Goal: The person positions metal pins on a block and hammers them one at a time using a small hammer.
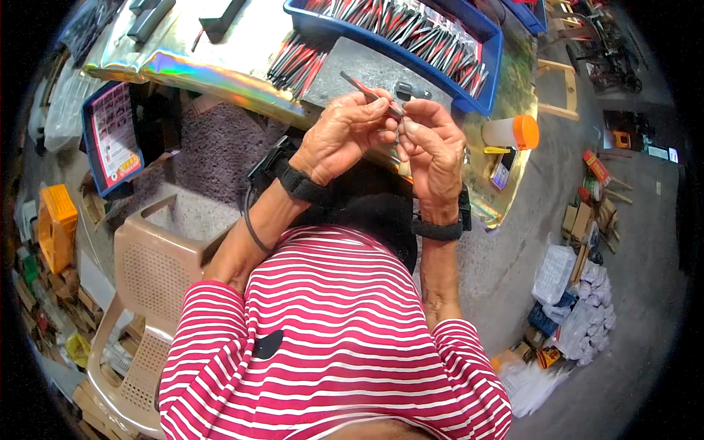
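In front of my chest, above the table's near edge, my left hand (339, 138) pinches a slim red-and-black pen-like stick (355, 82). Its dark end points up and to the left. Close beside it, my right hand (438, 147) has its thumb and fingertips closed at the other end of this stick; the fingers partly hide that end. Just beyond both hands lies a grey board (343, 64) with a small dark tool (412, 91) on it. Similar red, black and silver sticks (297, 67) are heaped to the left of the board.
A blue tray (490, 73) full of such sticks stands at the back. A clear jar with an orange lid (525, 132) lies on the table's right side. Left are a beige plastic chair (158, 257) and a blue-framed tray (114, 139). Bags and cardboard (579, 308) lie on the floor right.
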Motion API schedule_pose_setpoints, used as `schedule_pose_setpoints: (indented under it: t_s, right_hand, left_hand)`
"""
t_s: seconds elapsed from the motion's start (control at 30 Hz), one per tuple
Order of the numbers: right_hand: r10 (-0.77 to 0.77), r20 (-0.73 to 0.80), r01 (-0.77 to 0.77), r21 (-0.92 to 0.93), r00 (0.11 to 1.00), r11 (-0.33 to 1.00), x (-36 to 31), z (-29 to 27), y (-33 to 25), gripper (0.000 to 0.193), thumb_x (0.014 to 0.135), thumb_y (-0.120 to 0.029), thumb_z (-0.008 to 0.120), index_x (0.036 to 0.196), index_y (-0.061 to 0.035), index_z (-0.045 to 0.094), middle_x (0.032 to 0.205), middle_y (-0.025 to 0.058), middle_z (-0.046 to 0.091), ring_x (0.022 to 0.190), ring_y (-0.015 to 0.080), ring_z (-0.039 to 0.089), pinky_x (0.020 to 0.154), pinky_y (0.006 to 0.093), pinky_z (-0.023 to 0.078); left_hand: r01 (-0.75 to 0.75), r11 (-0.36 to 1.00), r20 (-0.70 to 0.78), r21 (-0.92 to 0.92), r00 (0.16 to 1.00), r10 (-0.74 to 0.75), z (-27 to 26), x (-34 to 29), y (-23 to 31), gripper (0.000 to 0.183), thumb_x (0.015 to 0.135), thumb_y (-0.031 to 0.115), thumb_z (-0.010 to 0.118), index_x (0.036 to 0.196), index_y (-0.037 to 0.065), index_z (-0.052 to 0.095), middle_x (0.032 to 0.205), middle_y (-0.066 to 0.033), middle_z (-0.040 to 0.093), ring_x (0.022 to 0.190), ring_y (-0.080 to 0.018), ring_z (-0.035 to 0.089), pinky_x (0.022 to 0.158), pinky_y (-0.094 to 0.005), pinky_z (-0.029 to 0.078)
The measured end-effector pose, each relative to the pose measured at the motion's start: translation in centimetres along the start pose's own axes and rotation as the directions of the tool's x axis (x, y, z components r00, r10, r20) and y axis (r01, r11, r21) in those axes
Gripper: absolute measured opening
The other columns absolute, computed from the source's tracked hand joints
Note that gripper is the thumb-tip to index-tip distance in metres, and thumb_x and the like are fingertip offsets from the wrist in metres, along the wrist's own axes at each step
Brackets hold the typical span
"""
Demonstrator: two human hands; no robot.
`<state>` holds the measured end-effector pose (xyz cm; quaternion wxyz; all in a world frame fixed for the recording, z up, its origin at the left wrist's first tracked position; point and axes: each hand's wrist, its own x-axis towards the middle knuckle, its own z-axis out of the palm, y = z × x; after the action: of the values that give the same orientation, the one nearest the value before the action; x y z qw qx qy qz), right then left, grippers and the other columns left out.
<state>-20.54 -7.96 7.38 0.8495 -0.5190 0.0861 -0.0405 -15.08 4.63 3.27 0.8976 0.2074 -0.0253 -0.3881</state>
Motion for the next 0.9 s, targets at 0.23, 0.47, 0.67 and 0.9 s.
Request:
schedule_pose_setpoints:
  t_s: [0.23, 0.47, 0.67, 0.9]
  right_hand:
    - [0.015, 0.006, -0.016, 0.009, 1.0, 1.0, 0.0, -0.1, -0.1, 0.017, 0.074, 0.001, 0.053, 0.091, 0.0029, 0.051, 0.076, 0.0062, 0.055, 0.053, 0.0066, 0.047, 0.044, 0.0186, 0.04]
    - [-0.164, -0.027, 0.138, -0.417, 0.986, 0.898, -0.3, 0.2, 0.4, 0.015, 0.076, 0.0, 0.05, 0.091, 0.001, 0.051, 0.074, 0.0035, 0.053, 0.05, 0.0043, 0.045, 0.043, 0.0177, 0.037]
    - [-0.298, -0.042, 0.215, -0.597, 0.954, 0.773, -0.3, -0.2, 2.2, 0.015, 0.077, 0.001, 0.05, 0.091, -0.001, 0.051, 0.075, 0.0014, 0.052, 0.058, 0.0058, 0.049, 0.05, 0.019, 0.04]
    - [-0.367, -0.041, 0.254, -0.65, 0.929, 0.716, 0.1, -0.8, 3.7, 0.016, 0.078, 0.0, 0.052, 0.094, -0.0003, 0.05, 0.075, 0.0003, 0.052, 0.058, 0.0028, 0.047, 0.047, 0.0153, 0.038]
  left_hand:
    - [-0.005, 1.0, 0.012, -0.019, 1.0, 0.006, 0.1, -0.1, 0.3, 0.016, 0.082, 0.012, 0.052, 0.093, 0.001, 0.048, 0.082, -0.0063, 0.055, 0.072, -0.0118, 0.055, 0.063, -0.0217, 0.049]
    - [-0.127, 0.86, 0.022, 0.494, 0.991, 0.134, 0.9, -0.5, 1.5, 0.021, 0.08, 0.013, 0.054, 0.096, 0.0, 0.05, 0.084, -0.007, 0.055, 0.073, -0.0122, 0.056, 0.064, -0.0233, 0.049]
    - [-0.151, 0.786, 0.003, 0.599, 0.983, 0.186, 1.2, -0.5, 1.2, 0.022, 0.08, 0.013, 0.054, 0.097, 0.0, 0.05, 0.084, -0.0072, 0.056, 0.072, -0.012, 0.056, 0.063, -0.0237, 0.05]
    - [-0.147, 0.784, -0.033, 0.603, 0.977, 0.209, 0.5, -0.1, 0.9, 0.016, 0.081, 0.011, 0.053, 0.091, -0.001, 0.051, 0.077, -0.008, 0.057, 0.065, -0.0119, 0.057, 0.056, -0.0227, 0.05]
